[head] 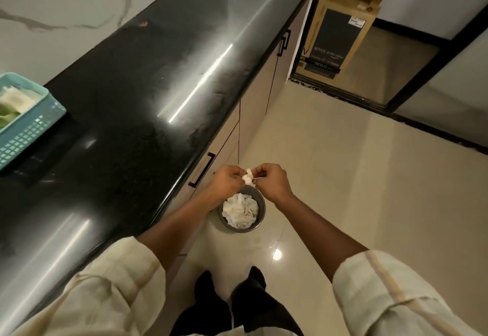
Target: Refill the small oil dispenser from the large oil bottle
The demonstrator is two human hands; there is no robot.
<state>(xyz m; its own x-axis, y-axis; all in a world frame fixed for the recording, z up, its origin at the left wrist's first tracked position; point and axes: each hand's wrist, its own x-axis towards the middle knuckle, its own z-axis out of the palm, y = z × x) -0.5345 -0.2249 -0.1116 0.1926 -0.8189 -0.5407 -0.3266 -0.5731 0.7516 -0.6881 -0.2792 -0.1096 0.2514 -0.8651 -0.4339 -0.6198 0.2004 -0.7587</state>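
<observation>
Head view: the left hand (227, 179) and the right hand (272, 180) meet out in front of the body, off the front edge of the black countertop (132, 93). Between them is a small white wad of tissue (248, 176). Both hands have their fingers curled in and pinch the wad from opposite sides, the fingertips almost touching.

Directly under the hands a small grey bin (262, 207) stands on the pale tiled floor (343, 177), near the cabinet fronts. It holds crumpled white paper (240, 210). The wad is held above the bin, clear of the paper.

Where the small oil dispenser and the large oil bottle stand cannot be told from this view.

At the left end of the countertop sits a teal plastic basket (31, 127). A brown cardboard box (340, 32) leans upright past the countertop's far end. Cream sleeves (111, 283) cover both upper forearms.
</observation>
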